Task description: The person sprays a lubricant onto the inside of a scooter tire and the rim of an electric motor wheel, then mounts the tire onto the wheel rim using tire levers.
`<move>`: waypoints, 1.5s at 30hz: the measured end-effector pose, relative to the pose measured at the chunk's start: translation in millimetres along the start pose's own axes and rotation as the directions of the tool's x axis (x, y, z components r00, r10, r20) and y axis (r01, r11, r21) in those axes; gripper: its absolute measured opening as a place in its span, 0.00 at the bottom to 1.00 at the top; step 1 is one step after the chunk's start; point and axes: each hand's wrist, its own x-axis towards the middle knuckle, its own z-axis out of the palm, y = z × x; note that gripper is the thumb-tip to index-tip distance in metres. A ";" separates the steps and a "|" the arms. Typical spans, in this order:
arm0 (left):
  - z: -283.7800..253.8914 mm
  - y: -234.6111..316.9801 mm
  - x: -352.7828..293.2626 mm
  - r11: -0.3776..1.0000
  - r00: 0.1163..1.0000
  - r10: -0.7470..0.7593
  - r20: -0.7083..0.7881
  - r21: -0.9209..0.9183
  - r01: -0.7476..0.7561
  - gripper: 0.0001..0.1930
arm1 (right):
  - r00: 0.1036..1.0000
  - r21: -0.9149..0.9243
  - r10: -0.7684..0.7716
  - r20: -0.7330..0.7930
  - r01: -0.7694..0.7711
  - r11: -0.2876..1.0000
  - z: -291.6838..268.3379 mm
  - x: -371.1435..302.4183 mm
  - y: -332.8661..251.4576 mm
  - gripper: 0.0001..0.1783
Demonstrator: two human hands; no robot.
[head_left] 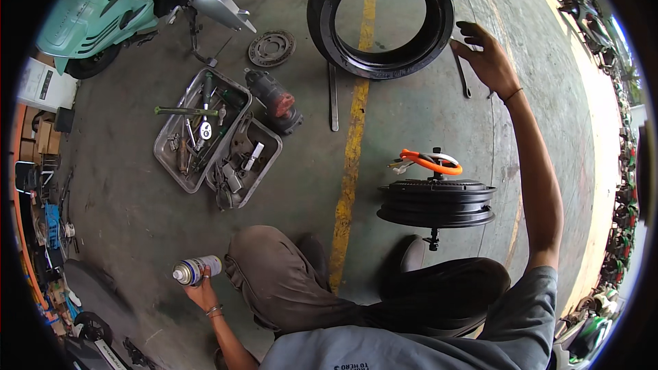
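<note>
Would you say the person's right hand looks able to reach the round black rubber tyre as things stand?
Probably yes: the right hand looks empty and open, close beside the round black rubber tyre, and nothing visible stands between them.

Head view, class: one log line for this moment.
left hand: holds can; right hand: open, beside tire; wheel hub: orange cable on top
</note>
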 end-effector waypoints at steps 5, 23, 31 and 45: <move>0.3 -63.4 -58.3 0.981 0.991 -0.104 -0.082 -0.170 0.088 0.29 | 0.993 -0.060 0.100 -0.057 -0.103 0.993 -2.1 -2.3 28.5 0.26; -132.5 -123.0 -166.1 0.600 0.601 -0.765 0.234 -0.083 0.796 0.24 | 0.992 -0.323 0.084 -0.091 -0.109 0.940 62.8 193.9 43.2 0.50; -168.3 333.8 -100.2 0.780 0.654 -0.622 0.431 0.411 0.472 0.20 | 0.956 -0.333 0.183 0.229 -0.100 0.938 14.3 183.4 28.1 0.50; -192.4 470.4 -142.4 0.785 0.711 -0.618 0.336 0.215 0.581 0.19 | 0.695 -0.365 0.383 0.609 -0.183 0.913 3.4 276.3 55.0 0.51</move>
